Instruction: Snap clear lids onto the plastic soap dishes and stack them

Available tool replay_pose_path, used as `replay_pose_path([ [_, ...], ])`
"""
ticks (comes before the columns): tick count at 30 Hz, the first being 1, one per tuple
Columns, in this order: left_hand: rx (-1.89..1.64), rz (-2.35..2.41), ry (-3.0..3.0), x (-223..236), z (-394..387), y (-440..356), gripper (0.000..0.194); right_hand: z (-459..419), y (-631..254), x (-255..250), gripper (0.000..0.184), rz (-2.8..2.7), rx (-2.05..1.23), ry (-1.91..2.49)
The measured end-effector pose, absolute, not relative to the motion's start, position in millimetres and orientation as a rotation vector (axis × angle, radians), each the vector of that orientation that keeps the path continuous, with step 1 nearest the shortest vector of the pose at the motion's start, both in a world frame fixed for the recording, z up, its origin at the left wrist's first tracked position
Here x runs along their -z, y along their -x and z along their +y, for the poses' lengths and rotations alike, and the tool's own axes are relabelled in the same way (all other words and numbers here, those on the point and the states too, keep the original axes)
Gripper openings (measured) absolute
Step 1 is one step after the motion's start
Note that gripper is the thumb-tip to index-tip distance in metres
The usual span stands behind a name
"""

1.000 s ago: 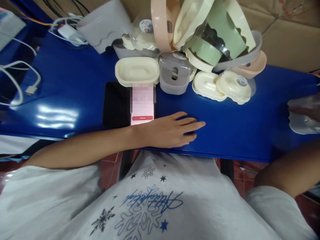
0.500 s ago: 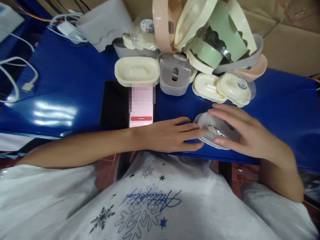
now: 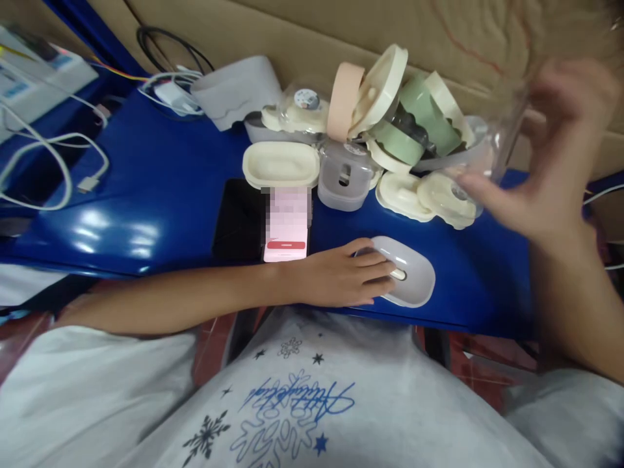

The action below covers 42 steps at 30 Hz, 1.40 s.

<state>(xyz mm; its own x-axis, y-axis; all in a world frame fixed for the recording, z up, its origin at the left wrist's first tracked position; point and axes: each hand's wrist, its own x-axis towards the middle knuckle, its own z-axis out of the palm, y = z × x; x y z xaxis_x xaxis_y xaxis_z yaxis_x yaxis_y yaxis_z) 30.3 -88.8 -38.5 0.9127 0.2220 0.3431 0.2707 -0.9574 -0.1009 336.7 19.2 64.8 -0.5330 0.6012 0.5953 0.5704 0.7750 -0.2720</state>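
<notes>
My left hand (image 3: pixel 344 274) lies with its fingers stretched over the left end of a shallow grey oval plastic dish (image 3: pixel 418 279), which has a slot in its middle. The fingertips reach inside the rim, near the slot. Raised at the right, my right hand (image 3: pixel 560 153) is blurred by motion. Between its thumb and fingers is a clear plastic cover (image 3: pixel 504 140), partly seen against the pile behind it. Closest to that thumb on the table are cream wavy-edged dishes (image 3: pixel 407 195), the right one with a clear lid and round sticker.
Behind them is a heap of plastic parts: a grey box (image 3: pixel 344 179), a cream tray (image 3: pixel 281 166), a peach band (image 3: pixel 345 101) and green pieces (image 3: pixel 429 107). A lit phone (image 3: pixel 286 227) and a black flat object (image 3: pixel 238 221) lie left. White cables (image 3: pixel 53 146) run along the far left.
My right hand has risen up and to the right, taking the clear cover off the grey dish. The dish stays under my left fingers. The camera view has shifted.
</notes>
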Motion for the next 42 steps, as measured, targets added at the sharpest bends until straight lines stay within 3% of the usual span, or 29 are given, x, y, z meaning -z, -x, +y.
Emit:
replay_pose_path([
  [2,0.506,-0.385,2.932,37.8,-88.3,-31.0,0.023,49.0,-326.2,-82.0,0.083,-2.336,0.136,0.812],
  [4,0.541,-0.404,2.954,38.2,-88.6,-31.9,0.022,77.3,-311.8,-91.6,0.075,-2.336,0.248,0.765],
  [10,0.645,-0.506,2.969,42.8,-91.3,-33.6,0.024,132.5,-278.0,-89.7,0.079,-2.467,0.215,0.787],
  [16,0.591,-0.462,2.917,40.0,-91.2,-32.8,0.028,131.5,-283.1,-83.3,0.064,-2.514,0.345,0.881],
  [21,0.614,-0.484,2.928,41.2,-91.3,-33.4,0.024,122.0,-303.8,-69.8,0.069,-2.463,0.110,0.983],
  [29,0.583,-0.530,2.964,39.0,-90.9,-33.4,0.033,145.6,-337.4,-43.7,0.080,-2.118,-0.221,0.949],
  [34,0.671,-0.637,3.042,41.3,-92.4,-37.7,0.029,84.2,-333.8,-50.5,0.050,-2.161,0.096,0.843],
  [40,0.798,-0.766,3.060,46.2,-90.2,-40.4,0.023,-47.5,-327.3,-21.7,0.054,-2.610,0.073,0.578],
  [42,0.829,-0.796,3.024,47.4,-86.8,-37.8,0.023,-77.8,-336.4,-12.8,0.045,-2.615,0.008,0.636],
])
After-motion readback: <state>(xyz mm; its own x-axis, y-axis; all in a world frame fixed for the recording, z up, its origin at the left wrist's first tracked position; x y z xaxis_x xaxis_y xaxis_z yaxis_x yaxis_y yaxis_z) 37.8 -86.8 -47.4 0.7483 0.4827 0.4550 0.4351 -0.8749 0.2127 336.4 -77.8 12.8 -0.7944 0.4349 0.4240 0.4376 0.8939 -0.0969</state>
